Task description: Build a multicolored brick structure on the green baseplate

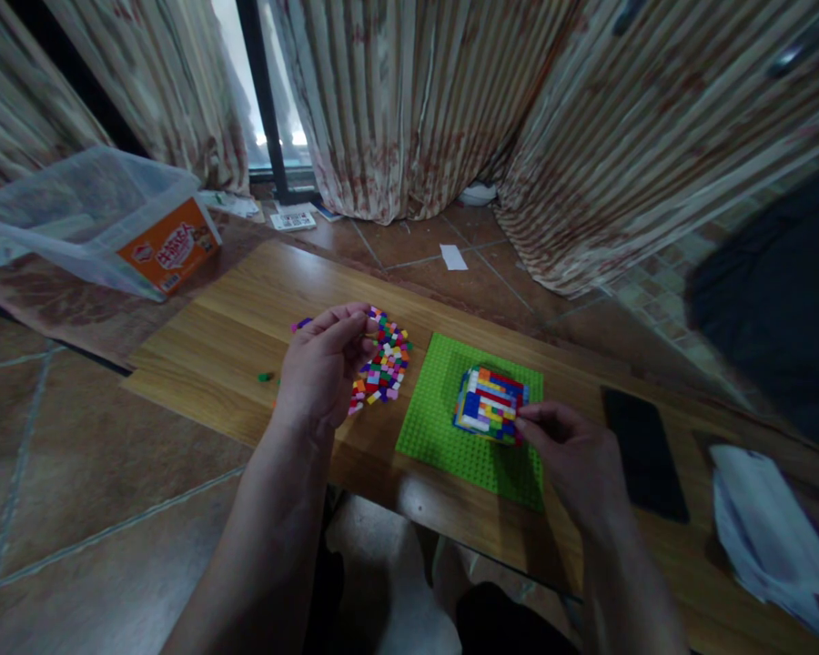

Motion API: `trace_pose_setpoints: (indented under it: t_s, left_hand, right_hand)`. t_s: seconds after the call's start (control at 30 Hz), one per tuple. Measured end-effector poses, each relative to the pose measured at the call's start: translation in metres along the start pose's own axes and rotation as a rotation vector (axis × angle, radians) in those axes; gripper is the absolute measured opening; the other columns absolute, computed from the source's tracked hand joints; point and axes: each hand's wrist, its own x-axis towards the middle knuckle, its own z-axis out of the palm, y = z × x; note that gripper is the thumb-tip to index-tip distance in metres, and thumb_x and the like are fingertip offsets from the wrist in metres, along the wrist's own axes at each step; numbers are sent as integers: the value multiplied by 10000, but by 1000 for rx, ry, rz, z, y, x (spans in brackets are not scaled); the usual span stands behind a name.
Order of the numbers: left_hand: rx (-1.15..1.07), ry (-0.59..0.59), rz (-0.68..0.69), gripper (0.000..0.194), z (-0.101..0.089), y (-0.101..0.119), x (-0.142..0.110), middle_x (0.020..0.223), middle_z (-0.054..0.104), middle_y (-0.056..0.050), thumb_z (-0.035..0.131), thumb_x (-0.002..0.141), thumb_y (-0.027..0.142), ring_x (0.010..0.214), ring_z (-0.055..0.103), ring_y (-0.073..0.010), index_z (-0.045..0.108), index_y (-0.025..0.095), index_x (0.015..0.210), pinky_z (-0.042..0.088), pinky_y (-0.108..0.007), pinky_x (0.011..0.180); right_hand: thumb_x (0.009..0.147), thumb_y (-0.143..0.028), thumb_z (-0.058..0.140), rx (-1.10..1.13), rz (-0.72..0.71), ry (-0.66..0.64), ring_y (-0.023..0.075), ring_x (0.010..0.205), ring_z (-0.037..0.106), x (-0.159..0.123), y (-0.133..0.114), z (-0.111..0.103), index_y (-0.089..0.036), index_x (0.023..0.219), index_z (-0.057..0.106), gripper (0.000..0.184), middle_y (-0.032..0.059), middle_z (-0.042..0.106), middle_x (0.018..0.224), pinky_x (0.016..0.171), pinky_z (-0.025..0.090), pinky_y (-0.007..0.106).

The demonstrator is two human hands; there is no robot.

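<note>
A person's left grip (324, 364) curls narrow over loose bricks (390, 364) on a wooden worktop (225, 314); whether it pinches one, I cannot tell. The pile sits right beneath and beside it, probably for easy picking. The right grip (580, 455) is narrow too, its fingertips at the near-right edge of a multicoloured brick block (488, 400), perhaps steadying it or pressing a piece; any brick between them is hidden. The block stands on a green baseplate (437, 428) between both grips, seemingly so each can reach it.
</note>
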Motion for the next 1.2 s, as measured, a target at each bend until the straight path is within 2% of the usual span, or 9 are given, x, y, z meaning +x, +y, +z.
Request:
trace_pose_setpoints:
  t_s: [0.23, 0.33, 0.47, 0.53, 0.63, 0.7, 0.9, 1.2]
  left_hand:
    - [-1, 14, 9, 136, -4, 0, 2, 654, 622, 8, 702, 674, 105, 515, 538, -44, 657, 102, 802, 462, -144, 528]
    - [-16, 23, 21, 144, -6, 1, 4, 654, 622, 11, 703, 672, 109, 508, 535, -39, 663, 101, 810, 451, -138, 514]
    - [-32, 34, 33, 139, -8, 2, 4, 657, 621, 17, 714, 670, 116, 508, 529, -35, 661, 114, 799, 447, -137, 521]
    - [-29, 38, 34, 148, -10, 3, 4, 670, 626, 18, 728, 672, 135, 511, 531, -34, 662, 119, 804, 447, -140, 524]
    - [-29, 36, 32, 164, -11, 3, 4, 685, 631, 18, 735, 680, 165, 516, 535, -36, 663, 122, 821, 450, -147, 529]
    - [-36, 33, 34, 166, -12, 3, 4, 678, 628, 20, 732, 680, 169, 512, 532, -36, 663, 122, 824, 450, -151, 533]
    - [-53, 36, 32, 145, -14, 6, 3, 650, 621, 22, 700, 678, 137, 501, 527, -36, 661, 110, 815, 434, -148, 530]
    - [-68, 51, 18, 152, -21, 14, 4, 656, 618, 27, 705, 692, 150, 509, 526, -38, 653, 120, 832, 437, -157, 543]
  right_hand:
    - [674, -398, 718, -21, -10, -16, 206, 670, 686, 1, 2, 1, -193, 734, 716, 214, 40, 731, 724, 670, 552, 344]
    - [693, -395, 702, -46, -22, 51, 203, 680, 679, -1, 1, 2, -200, 749, 715, 204, 35, 725, 742, 668, 544, 338]
    - [801, -365, 649, -99, -170, 148, 185, 747, 662, -11, -10, 14, -217, 814, 700, 157, 33, 710, 845, 699, 522, 318]
    - [852, -341, 616, -107, -279, 89, 174, 768, 654, -20, -21, 27, -230, 839, 694, 136, 25, 701, 870, 713, 511, 302]
    - [901, -264, 548, -117, -446, -101, 163, 798, 659, -35, -37, 52, -234, 874, 689, 147, 22, 700, 871, 737, 506, 284]
    - [919, -218, 499, -121, -487, -183, 160, 802, 664, -43, -43, 70, -236, 911, 691, 192, 25, 700, 873, 737, 508, 282]
    - [920, -210, 487, -141, -504, -195, 187, 866, 666, -45, -43, 108, -228, 956, 698, 215, 60, 704, 937, 789, 519, 318]
    - [923, -232, 510, -235, -488, -228, 199, 870, 632, -36, -46, 127, -216, 977, 700, 198, 67, 671, 945, 791, 488, 326]
